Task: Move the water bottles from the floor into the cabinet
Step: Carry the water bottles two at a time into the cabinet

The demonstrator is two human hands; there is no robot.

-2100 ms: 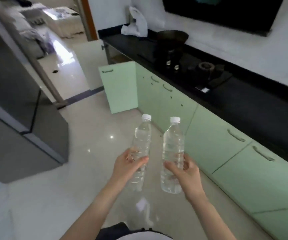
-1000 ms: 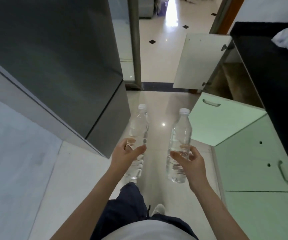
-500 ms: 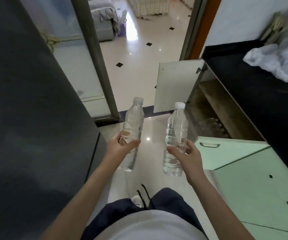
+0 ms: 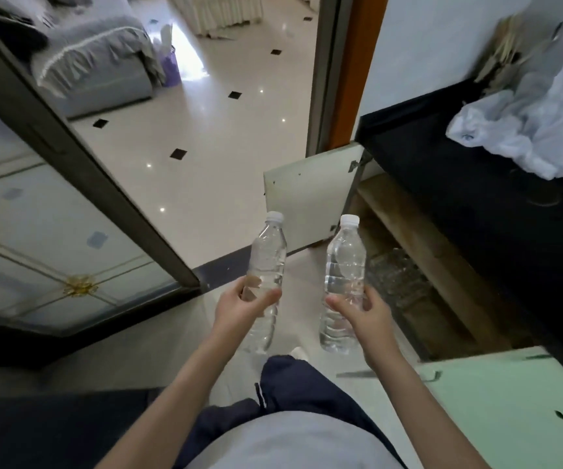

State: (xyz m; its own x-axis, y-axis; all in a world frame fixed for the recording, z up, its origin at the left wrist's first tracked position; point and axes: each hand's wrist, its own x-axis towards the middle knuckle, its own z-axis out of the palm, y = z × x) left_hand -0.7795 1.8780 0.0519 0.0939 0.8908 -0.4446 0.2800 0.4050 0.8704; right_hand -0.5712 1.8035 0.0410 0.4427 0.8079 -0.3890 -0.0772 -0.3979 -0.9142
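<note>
Left hand [image 4: 239, 308]: fingers [image 4: 268, 296] clamped round mid-body of left bottle [image 4: 266, 262]. Bottle near upright, cap up, held clear of floor.

Right bottle [image 4: 344, 262]: upright, cap up, beside left bottle, not touching.

Right hand [image 4: 366, 314]: fingers wrapped round its middle, thumb on near side.

Open cabinet [image 4: 405, 228]: right of and ahead of both hands, below dark surface [image 4: 476, 204], white door [image 4: 307, 204] swung out.

Judgement: right hand is nearer opening. Bottles need to travel rightward and down, long axis kept vertical, right bottle first.
</note>
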